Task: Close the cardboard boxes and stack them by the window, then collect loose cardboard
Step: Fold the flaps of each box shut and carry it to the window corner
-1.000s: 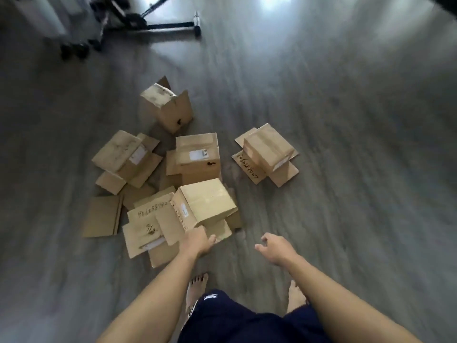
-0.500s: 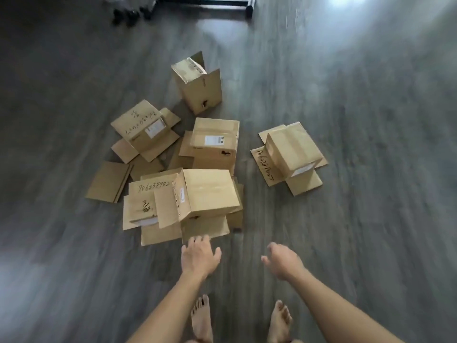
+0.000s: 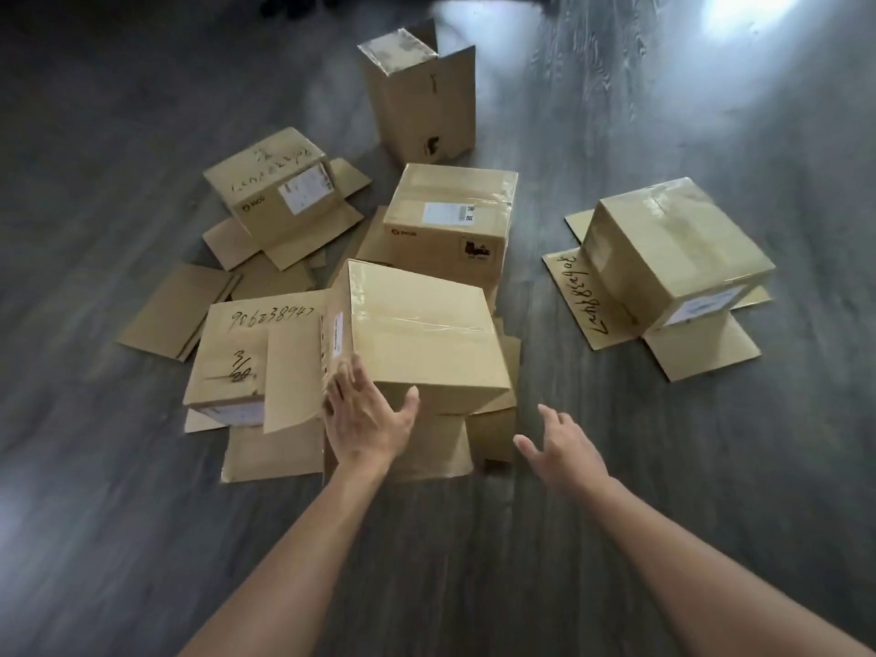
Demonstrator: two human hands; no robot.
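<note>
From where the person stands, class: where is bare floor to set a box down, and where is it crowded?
Bare floor runs between the nearest box and the right-hand box, and the floor right of that box is open too. Left of the nearest box, flat cardboard sheets and splayed flaps crowd the floor. The left hand touches the nearest box.

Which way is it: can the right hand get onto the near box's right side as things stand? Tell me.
Probably yes. The right hand is open and holds nothing, just off the near box, with only bare floor and low flaps between them. The left hand already touches the box's left corner.
</note>
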